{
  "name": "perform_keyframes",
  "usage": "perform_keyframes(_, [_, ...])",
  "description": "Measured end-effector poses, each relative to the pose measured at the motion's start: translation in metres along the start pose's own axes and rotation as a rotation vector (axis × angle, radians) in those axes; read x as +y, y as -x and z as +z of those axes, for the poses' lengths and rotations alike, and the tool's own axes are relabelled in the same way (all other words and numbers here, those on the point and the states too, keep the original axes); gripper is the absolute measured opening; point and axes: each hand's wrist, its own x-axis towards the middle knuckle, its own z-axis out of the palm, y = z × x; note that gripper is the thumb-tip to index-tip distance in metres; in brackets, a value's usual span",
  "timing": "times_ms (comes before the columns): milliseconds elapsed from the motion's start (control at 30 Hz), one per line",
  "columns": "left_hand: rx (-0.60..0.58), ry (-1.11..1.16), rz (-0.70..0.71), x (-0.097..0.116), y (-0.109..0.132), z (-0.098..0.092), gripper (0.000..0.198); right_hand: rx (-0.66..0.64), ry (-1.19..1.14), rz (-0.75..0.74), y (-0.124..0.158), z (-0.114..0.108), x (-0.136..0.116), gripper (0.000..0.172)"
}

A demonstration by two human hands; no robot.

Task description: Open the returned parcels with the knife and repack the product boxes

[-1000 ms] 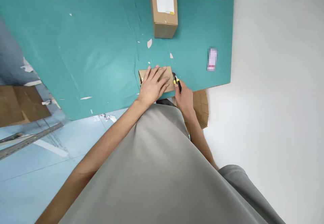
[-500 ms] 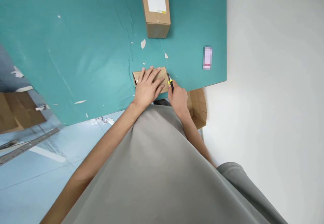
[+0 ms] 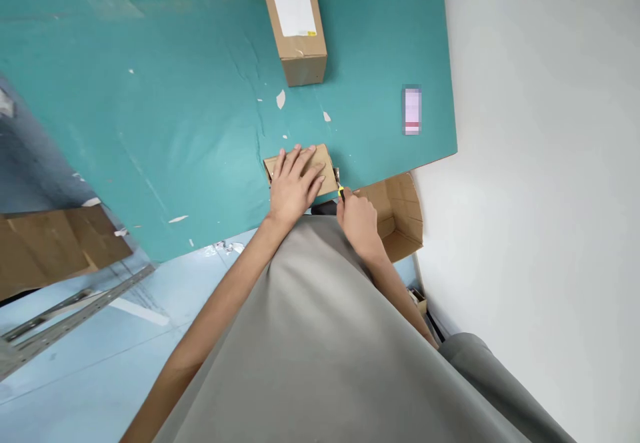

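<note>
A small brown cardboard box lies near the front edge of the teal-covered table. My left hand rests flat on top of it with fingers spread, pressing it against the table. Wrapped round a black and yellow utility knife, my right hand is just right of the box. The knife's blade end is at the box's right side, where something shiny sticks out; whether the blade touches it I cannot tell. Most of the knife's handle is hidden in my fist.
A long cardboard box with a white label stands farther back. At the right lies a blurred pink and white item. An open carton sits below the table's right front edge. White scraps dot the tabletop; a white wall rises at right.
My right hand has drawn the knife toward me along the box's right side. The left hand stays on the box. The view has shifted, showing more at the back and left.
</note>
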Motion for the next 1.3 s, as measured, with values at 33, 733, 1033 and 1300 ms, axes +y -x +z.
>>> perform_keyframes(33, [0.000, -0.012, 0.003, -0.001, 0.001, -0.001, 0.043, -0.006, -0.009, -0.007, 0.005, 0.001, 0.003, 0.043])
perform_keyframes(733, [0.160, -0.188, -0.260, -0.065, 0.093, -0.049, 0.066, 0.230, -0.422, -0.085, -0.210, 0.071, 0.070, 0.052])
perform_keyframes(1033, [0.552, 0.183, -0.670, -0.063, 0.124, -0.058, 0.052, -0.259, -1.071, -0.335, -0.171, 0.107, 0.003, 0.059])
perform_keyframes(1300, [0.388, 0.558, -0.832, -0.061, 0.084, -0.017, 0.035, 0.067, -0.483, -0.395, -0.169, 0.054, 0.020, 0.061])
